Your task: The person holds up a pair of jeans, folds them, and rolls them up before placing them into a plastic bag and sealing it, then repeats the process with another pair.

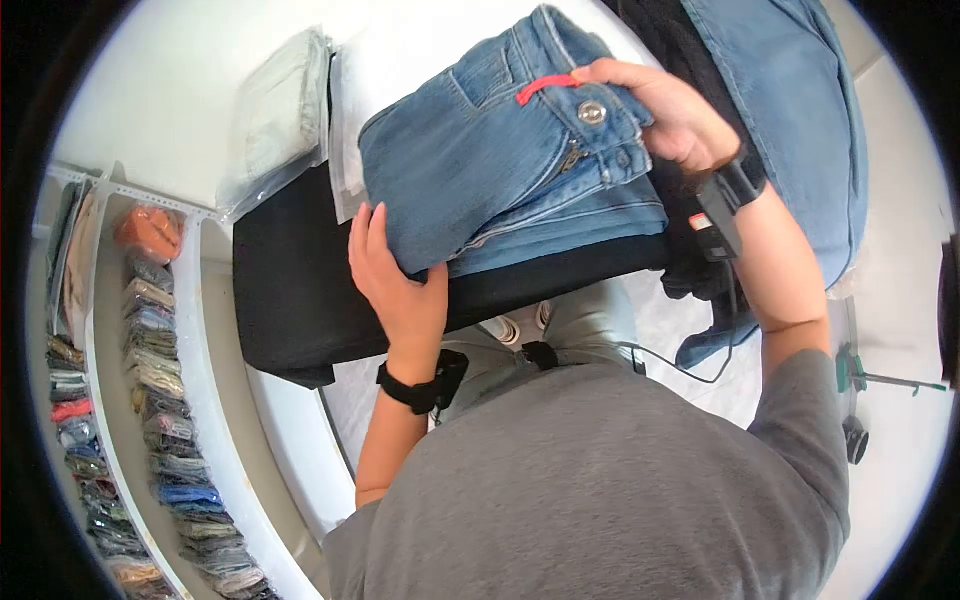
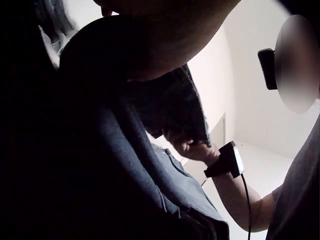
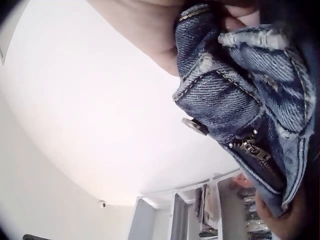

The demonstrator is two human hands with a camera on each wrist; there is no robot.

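Folded jeans by counter's near edge: waistband clamped in right grip; left grip spread, fingers apart, at far end. Jeans should be squared before release.

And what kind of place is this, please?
Probably a clothing stockroom or packing area: the shelves hold stacks of what look like bagged clothes, a plastic-wrapped packet lies nearby, and the right hand holds folded blue jeans.

White shelving stands on the left, its bays stacked with bagged packets. Behind it rises a plain, brightly lit white wall. Pale floor shows beside the black-covered desk; a green fixture sits at right.
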